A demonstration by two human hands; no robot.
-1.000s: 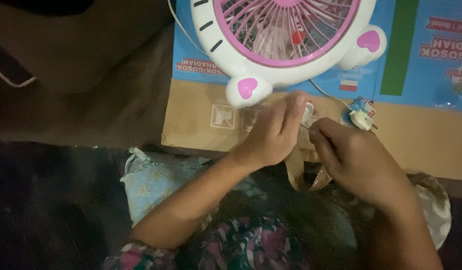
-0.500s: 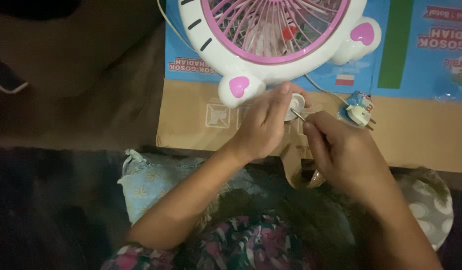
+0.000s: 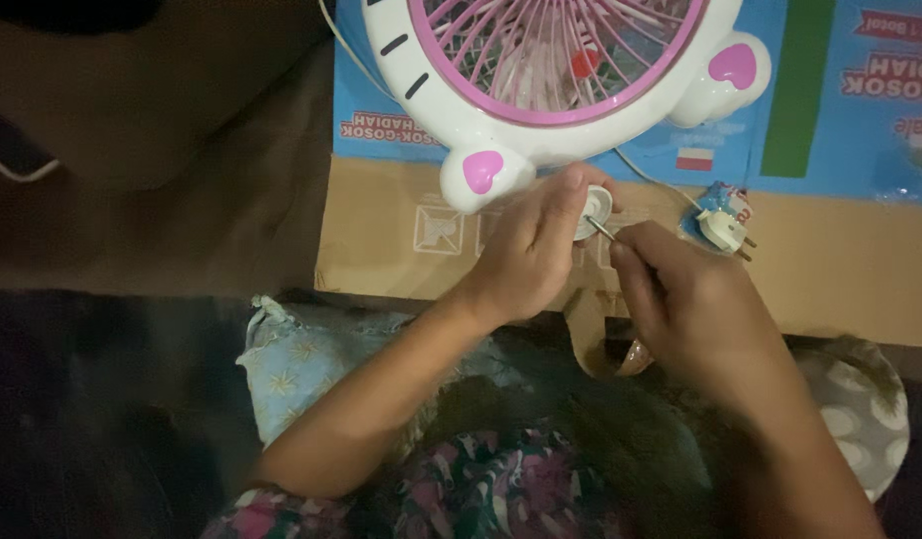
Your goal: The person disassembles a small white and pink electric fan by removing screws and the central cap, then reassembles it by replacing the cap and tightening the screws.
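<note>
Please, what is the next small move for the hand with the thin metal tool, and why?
Probably a slow turn of the thin metal tool in place, with light pressure. Its tip already meets the middle of the small white round part, which the left hand pinches steady in front of the pink-and-white fan. The right hand grips the tool close to the tip, so nothing seems to need repositioning first.

Glossy white-and-pink plastic fan (image 3: 551, 90), matt brown cardboard sheet (image 3: 840, 269), thin bright metal tool shaft (image 3: 600, 229), smooth white plastic disc (image 3: 593, 208) and soft printed cloth cushions (image 3: 301, 354) are seen.
</note>
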